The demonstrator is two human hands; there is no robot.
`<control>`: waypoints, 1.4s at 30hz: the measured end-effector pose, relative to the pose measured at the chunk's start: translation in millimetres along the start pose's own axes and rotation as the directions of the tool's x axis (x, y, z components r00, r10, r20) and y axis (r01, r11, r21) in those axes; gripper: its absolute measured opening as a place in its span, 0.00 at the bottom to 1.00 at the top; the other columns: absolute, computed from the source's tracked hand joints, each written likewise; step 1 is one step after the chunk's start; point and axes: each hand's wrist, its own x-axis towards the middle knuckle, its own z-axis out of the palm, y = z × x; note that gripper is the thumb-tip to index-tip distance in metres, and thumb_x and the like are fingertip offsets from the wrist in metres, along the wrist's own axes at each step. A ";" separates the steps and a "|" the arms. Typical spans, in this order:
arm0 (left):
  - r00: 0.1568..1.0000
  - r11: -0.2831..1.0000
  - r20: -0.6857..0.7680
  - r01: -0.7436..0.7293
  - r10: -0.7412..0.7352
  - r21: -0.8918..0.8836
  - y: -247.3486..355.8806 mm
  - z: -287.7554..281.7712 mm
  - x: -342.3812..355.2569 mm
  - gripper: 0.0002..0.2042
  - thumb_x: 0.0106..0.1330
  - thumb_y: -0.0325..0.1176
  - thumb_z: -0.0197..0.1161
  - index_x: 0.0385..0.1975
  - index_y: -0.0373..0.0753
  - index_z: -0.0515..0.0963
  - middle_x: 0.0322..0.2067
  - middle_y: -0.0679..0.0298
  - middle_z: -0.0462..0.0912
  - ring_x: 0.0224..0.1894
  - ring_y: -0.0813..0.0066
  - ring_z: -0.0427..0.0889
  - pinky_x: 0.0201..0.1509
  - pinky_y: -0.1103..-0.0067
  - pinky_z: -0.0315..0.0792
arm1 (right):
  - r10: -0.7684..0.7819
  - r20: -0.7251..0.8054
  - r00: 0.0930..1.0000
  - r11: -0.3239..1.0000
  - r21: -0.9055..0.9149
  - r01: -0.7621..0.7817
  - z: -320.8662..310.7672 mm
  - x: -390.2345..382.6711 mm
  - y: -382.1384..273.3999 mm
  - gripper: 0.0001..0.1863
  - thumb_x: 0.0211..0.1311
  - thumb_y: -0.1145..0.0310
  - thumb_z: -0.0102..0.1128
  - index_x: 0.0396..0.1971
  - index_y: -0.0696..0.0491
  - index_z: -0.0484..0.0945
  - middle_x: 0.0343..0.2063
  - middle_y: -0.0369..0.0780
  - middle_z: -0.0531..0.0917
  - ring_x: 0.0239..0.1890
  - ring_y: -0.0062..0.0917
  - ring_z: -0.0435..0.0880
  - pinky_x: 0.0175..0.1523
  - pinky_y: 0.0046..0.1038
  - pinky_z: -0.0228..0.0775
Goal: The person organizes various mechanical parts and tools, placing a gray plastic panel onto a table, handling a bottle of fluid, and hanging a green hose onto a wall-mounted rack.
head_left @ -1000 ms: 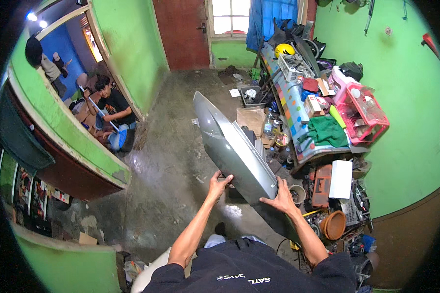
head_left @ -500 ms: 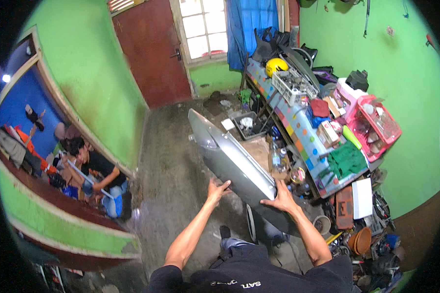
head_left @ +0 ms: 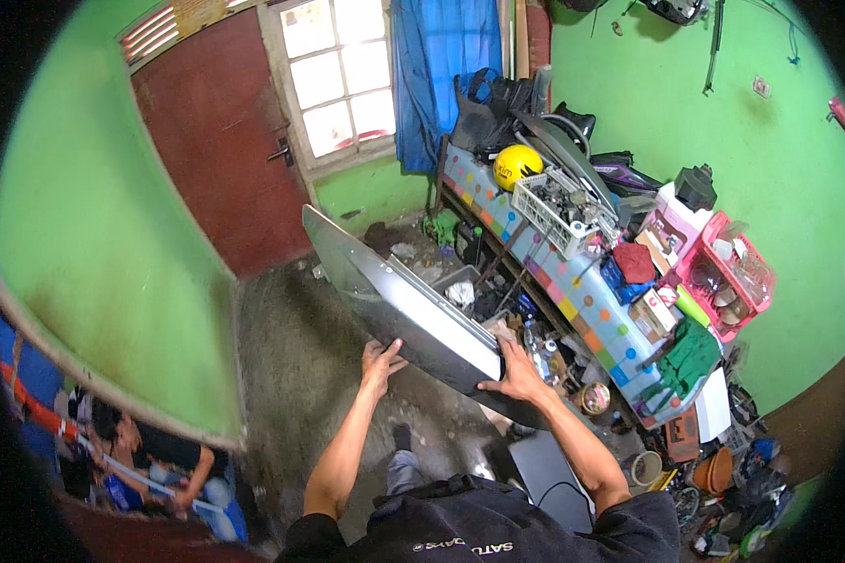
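Observation:
A large, flat, dark-grey panel with a bright silver side edge is held up tilted in front of me; its exact kind I cannot tell. My right hand grips its near right corner, thumb on the dark face and fingers over the silver edge. At its lower left edge, my left hand supports it, thumb up and fingers curled partly underneath. Below the panel, by my legs, a grey flat-topped object with a black cable stands on the floor, partly hidden by my right arm.
A long table with a dotted cover runs along the right, bearing a yellow ball-like thing, a white crate and a pink basket. Bottles and clutter lie beneath. Another person sits at lower left, holding a pale rod.
My view has swung left and toward the door and window. The panel, still in both hands, has shifted left in the picture, and more of the grey object below shows.

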 end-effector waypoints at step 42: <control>0.535 0.969 0.819 -0.004 -0.207 0.248 321.7 358.5 1056.6 0.26 0.60 0.33 0.65 0.53 0.28 0.63 0.51 0.55 0.70 0.50 0.67 0.74 0.50 0.73 0.76 | 0.608 -0.562 0.562 0.676 -0.006 -0.737 -52.5 927.0 131.3 0.61 0.26 0.49 0.77 0.63 0.57 0.51 0.50 0.54 0.64 0.55 0.50 0.64 0.57 0.46 0.59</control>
